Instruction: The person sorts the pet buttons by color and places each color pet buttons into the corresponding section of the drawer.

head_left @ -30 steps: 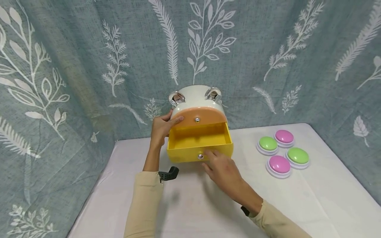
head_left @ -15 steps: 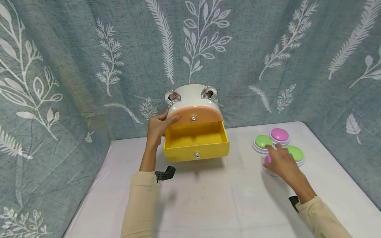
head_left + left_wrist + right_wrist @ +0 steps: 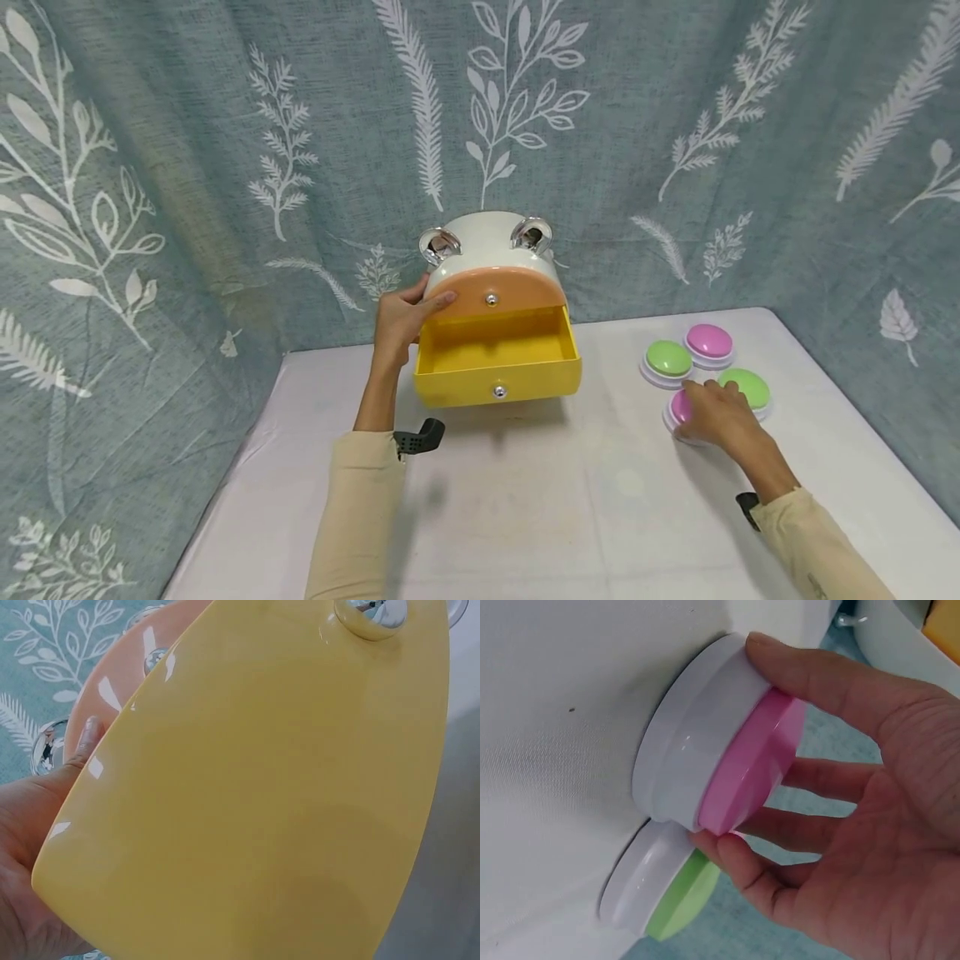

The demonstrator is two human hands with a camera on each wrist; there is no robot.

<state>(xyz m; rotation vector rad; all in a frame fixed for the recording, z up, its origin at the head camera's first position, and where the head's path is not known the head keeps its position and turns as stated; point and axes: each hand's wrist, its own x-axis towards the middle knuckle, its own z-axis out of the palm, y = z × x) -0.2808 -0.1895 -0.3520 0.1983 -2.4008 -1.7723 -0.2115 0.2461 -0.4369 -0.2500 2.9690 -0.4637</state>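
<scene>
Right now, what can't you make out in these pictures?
Head: much of the nearest pink button, behind the right hand.
Head: most fingertips of the left hand, behind the white cabinet.
Left wrist: inside of the yellow drawer, blocked by its front.
Left wrist: knob, cut by top edge.

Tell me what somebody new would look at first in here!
Probably the white-topped cabinet at the back of the table, with its two shiny silver ears, its yellow drawer standing open and the left hand holding its side. Next, the pink and green domes on the right, where the right hand grips the nearer pink dome.
</scene>
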